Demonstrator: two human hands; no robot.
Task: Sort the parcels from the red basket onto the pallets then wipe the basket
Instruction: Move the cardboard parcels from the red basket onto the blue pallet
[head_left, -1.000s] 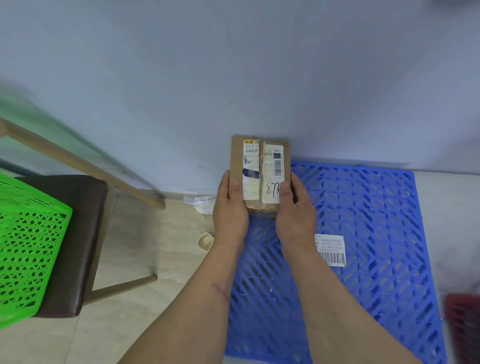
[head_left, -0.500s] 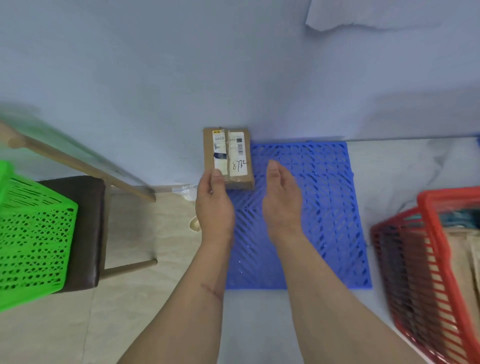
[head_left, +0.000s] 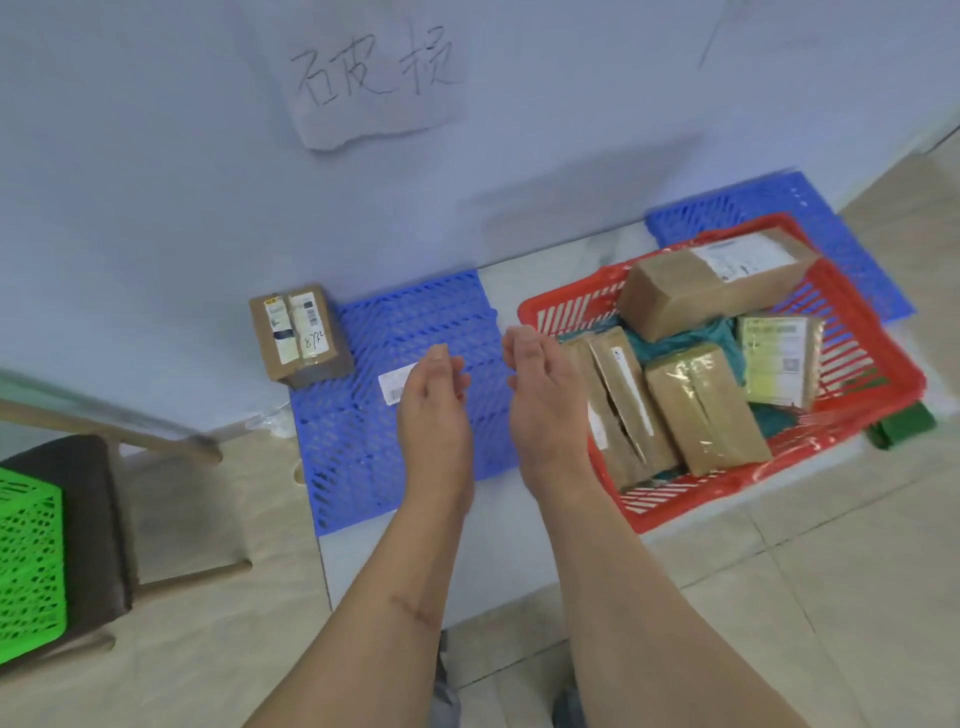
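Observation:
A small brown parcel (head_left: 298, 332) with white labels stands on the far left corner of the blue pallet (head_left: 363, 431), against the wall. My left hand (head_left: 434, 410) and my right hand (head_left: 545, 395) hover above the pallet with relaxed fingers, palms facing each other, holding nothing. The red basket (head_left: 878, 364) sits on the floor to the right and holds several brown parcels, such as a large box (head_left: 691, 291), over a teal cloth (head_left: 680, 340). A second blue pallet (head_left: 810, 208) lies behind the basket.
A torn paper sign (head_left: 371, 73) with handwriting hangs on the wall above the pallet. A chair with a dark seat (head_left: 88, 519) carries a green basket (head_left: 28, 561) at the left. A green object (head_left: 901, 428) lies on the tiled floor right of the red basket.
Both hands let go of the small parcel, left it on the pallet corner and drew back. The view swung right, bringing the red basket and the wall sign into sight.

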